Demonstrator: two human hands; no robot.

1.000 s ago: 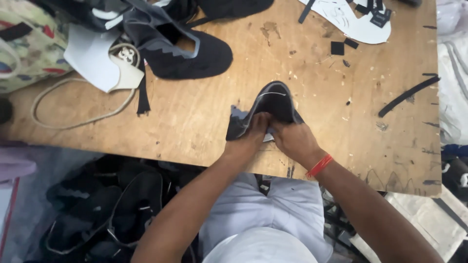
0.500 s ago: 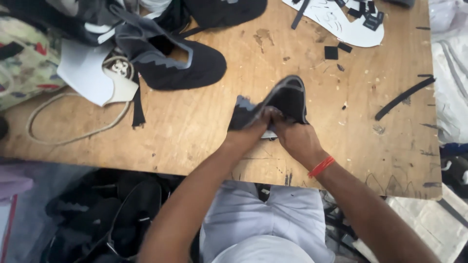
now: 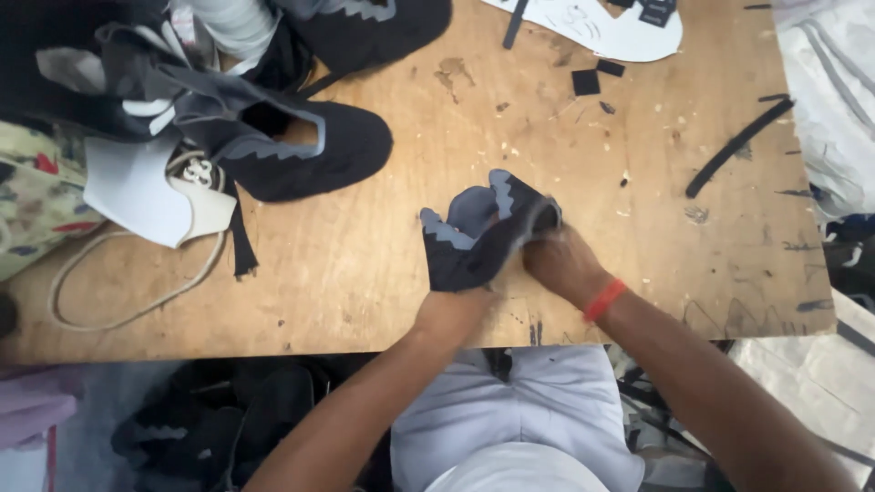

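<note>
A dark fabric shoe upper (image 3: pixel 474 232) with grey wavy trim lies crumpled on the wooden table (image 3: pixel 365 264), near its front edge. My left hand (image 3: pixel 453 308) grips its lower edge from below. My right hand (image 3: pixel 561 262), with a red band on the wrist, pinches its right side. Both hands are closed on the fabric, and the fingertips are partly hidden under it.
A pile of dark shoe uppers (image 3: pixel 273 146) fills the table's far left, with a white sole piece (image 3: pixel 137 196) and a pale cord loop (image 3: pixel 118 292). A white insole (image 3: pixel 602 27) and black strips (image 3: pixel 738 146) lie at the far right. A patterned bag (image 3: pixel 32 205) sits at left.
The shoe upper has been folded and crumpled between my hands and has shifted slightly. My right hand now grips its right side. The view has moved closer.
</note>
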